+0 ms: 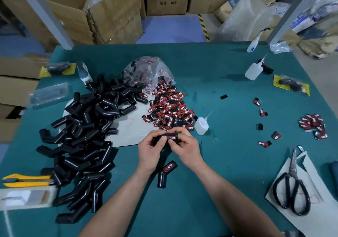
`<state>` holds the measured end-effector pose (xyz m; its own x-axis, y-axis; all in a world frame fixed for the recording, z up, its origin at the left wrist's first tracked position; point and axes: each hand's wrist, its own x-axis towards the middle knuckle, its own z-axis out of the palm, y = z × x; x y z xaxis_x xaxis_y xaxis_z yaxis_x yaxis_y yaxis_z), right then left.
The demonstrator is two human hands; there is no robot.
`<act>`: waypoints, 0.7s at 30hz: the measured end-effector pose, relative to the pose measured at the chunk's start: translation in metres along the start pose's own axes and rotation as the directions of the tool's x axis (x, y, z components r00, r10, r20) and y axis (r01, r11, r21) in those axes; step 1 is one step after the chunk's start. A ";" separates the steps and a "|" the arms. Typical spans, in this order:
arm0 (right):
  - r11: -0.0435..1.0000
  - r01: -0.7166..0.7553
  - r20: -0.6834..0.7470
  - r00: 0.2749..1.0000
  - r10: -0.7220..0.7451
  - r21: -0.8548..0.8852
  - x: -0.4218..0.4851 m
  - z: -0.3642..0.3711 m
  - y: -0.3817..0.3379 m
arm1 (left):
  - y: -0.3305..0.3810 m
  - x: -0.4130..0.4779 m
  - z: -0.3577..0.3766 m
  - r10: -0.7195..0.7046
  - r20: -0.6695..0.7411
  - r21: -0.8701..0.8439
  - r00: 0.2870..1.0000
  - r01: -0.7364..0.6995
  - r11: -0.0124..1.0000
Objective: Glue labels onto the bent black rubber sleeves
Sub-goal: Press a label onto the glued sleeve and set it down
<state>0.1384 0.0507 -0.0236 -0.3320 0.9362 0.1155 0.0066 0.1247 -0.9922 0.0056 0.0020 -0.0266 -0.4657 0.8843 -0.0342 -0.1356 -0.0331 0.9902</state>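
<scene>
The green counter [228, 163] carries a label heap [170, 109] at its middle. Left of the heap sprawls a sleeve pile [86, 136]. Just right of it stands a glue bottle [201, 126], and behind it lies a clear bag [148, 70]. Nearer than the heap lies one labelled sleeve [166, 172]. Far right sits a smaller label cluster [313, 125], far left a yellow knife [27, 180].

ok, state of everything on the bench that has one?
left hand: gripping held sleeve
right hand: gripping held sleeve, thumb on its label
held sleeve: label on, in both hands
finished sleeve: labelled, lying flat
sleeve pile: unlabelled, loose heap
label bag: open, labels spilled out
nearest glue bottle: upright
scissors: closed, on paper
</scene>
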 end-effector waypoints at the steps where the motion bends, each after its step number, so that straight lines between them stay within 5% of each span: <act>1: 1.000 0.013 0.003 1.000 -0.013 -0.012 0.000 0.000 0.000 | 0.000 0.000 0.000 -0.007 -0.001 -0.011 1.000 0.007 1.000; 21: 0.993 -0.021 -0.157 0.987 0.039 0.115 -0.002 0.002 -0.006 | 0.002 -0.001 0.002 0.085 -0.068 0.067 0.994 -0.081 0.994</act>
<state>0.1367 0.0472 -0.0181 -0.1794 0.9803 0.0823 -0.0945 0.0661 -0.9933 0.0079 0.0021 -0.0240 -0.5341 0.8444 0.0413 -0.0386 -0.0731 0.9966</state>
